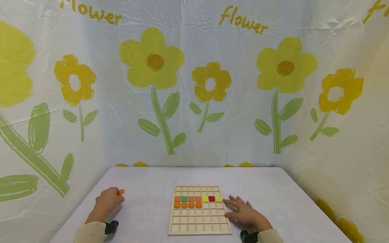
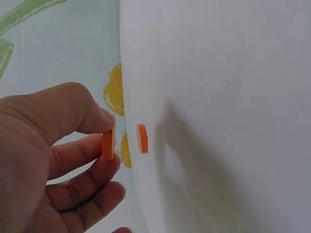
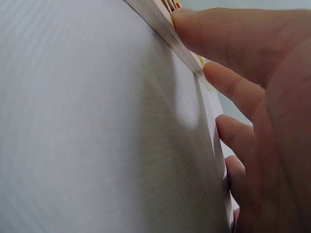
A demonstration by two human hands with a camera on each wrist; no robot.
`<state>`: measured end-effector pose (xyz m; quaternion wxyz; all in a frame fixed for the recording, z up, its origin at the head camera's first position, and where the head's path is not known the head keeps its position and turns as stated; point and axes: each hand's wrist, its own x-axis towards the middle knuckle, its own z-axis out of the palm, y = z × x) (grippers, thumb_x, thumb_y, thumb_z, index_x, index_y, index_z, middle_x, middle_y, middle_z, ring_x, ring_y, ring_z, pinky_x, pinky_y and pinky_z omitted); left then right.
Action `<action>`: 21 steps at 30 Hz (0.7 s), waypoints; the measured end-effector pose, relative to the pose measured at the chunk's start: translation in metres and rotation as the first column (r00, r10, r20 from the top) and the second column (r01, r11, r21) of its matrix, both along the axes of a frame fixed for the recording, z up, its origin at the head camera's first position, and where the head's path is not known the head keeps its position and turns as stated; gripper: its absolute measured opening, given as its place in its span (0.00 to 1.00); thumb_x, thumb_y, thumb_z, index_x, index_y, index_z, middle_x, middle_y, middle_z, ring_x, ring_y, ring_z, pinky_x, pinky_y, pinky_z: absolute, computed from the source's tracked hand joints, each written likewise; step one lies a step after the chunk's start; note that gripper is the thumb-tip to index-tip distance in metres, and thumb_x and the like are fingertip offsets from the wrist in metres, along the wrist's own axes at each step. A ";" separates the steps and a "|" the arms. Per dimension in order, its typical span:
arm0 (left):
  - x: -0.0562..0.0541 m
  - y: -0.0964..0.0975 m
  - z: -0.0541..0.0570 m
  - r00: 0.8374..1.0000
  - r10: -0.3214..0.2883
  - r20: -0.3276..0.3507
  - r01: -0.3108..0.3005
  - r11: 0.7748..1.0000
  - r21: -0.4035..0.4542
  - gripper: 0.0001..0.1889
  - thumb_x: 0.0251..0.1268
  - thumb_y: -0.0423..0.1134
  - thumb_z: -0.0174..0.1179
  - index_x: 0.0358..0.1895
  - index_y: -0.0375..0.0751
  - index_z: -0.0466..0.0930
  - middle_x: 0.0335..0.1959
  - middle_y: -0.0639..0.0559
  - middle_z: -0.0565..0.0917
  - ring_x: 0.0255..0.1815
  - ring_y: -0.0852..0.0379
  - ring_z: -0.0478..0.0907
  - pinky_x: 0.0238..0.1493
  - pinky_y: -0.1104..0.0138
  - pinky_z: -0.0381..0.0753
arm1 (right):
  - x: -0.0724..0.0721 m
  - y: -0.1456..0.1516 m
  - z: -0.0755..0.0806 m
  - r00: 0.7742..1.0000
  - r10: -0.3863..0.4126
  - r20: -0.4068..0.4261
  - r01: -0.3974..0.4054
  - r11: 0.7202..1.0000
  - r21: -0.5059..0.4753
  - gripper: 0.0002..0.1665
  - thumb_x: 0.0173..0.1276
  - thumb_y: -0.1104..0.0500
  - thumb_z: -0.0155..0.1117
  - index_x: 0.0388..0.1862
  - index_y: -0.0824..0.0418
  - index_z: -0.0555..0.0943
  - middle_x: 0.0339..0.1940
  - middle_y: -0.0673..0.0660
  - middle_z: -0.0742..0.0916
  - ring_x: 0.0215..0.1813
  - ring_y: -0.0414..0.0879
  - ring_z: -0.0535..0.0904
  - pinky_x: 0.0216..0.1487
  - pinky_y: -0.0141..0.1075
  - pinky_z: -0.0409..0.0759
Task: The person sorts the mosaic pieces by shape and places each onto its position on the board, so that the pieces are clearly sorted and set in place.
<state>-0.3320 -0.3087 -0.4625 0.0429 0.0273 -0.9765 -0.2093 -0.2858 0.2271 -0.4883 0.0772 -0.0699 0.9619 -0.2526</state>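
Note:
My left hand (image 1: 108, 199), left of the board, pinches an orange disc (image 2: 108, 144) between thumb and fingers, with the disc on edge. Just beyond it, another orange disc (image 2: 142, 139) is on the white table. A pale wooden grid board (image 1: 200, 234) lies flat in the middle. One of its rows holds coloured squares: orange ones, a green square (image 1: 184, 199), yellow ones and a red square (image 1: 211, 199). Directly below the leftmost squares sit several orange discs (image 1: 191, 205). My right hand (image 1: 244, 213) has its fingers spread, thumb and fingertips at the board's right edge.
The white table (image 1: 146, 182) runs back to a hanging cloth (image 1: 200, 148) printed with yellow flowers, which also encloses both sides. Dark straps with small devices sit at both wrists, near the tabletop.

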 end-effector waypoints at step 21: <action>-0.003 0.050 0.000 0.997 -0.075 -0.011 0.076 0.992 0.106 0.16 0.56 0.40 0.65 0.45 0.35 0.80 0.39 0.46 0.82 0.39 0.50 0.76 0.48 0.48 0.75 | 0.000 0.001 0.002 1.000 -0.002 0.014 0.002 1.000 -0.008 0.41 0.58 0.32 0.63 0.67 0.48 0.73 0.74 0.61 0.68 0.77 0.69 0.51 0.68 0.72 0.40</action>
